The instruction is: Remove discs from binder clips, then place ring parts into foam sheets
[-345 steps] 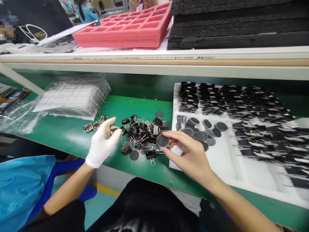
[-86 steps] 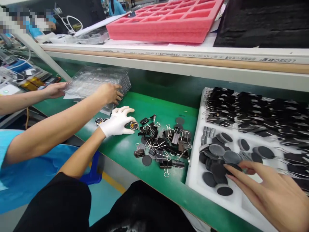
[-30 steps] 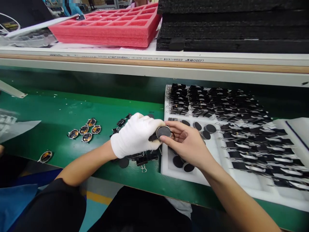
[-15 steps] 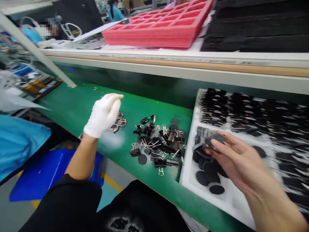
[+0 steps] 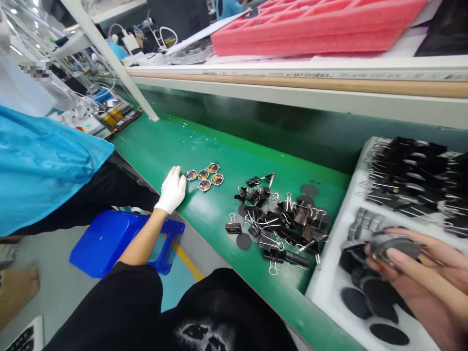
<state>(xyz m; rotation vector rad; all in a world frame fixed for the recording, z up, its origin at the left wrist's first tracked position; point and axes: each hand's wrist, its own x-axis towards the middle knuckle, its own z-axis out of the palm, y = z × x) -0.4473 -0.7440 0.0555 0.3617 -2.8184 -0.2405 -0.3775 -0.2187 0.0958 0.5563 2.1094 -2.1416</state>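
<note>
My left hand (image 5: pixel 171 190), in a white glove, rests low at the bench's front edge. Its fingers are bent downward and close together, and whatever lies under them is hidden. Just right of it are several round watch cases (image 5: pixel 204 185) with orange and dark insides. My bare right hand (image 5: pixel 431 273) grips a round dark piece with a grey metal rim (image 5: pixel 397 246), thumb on its face; the hand is blurred. Below that hand, black discs (image 5: pixel 356 302) lie in a white foam tray (image 5: pixel 321 278). Metal-rimmed round pieces (image 5: pixel 367 219) stand in a row beside it.
Black binder clips (image 5: pixel 270 219) and loose dark discs (image 5: pixel 243 241) are heaped on the green bench (image 5: pixel 234 146). More clips (image 5: pixel 409 165) fill the tray's far side. A pink foam tray (image 5: pixel 300 34) sits on the shelf above. At left are a person's blue garment (image 5: pixel 44 165) and a blue stool (image 5: pixel 106 243).
My left hand has come down from above the bench to its front edge, uncovering more watch cases. The view has swung left. My right hand still holds the round piece.
</note>
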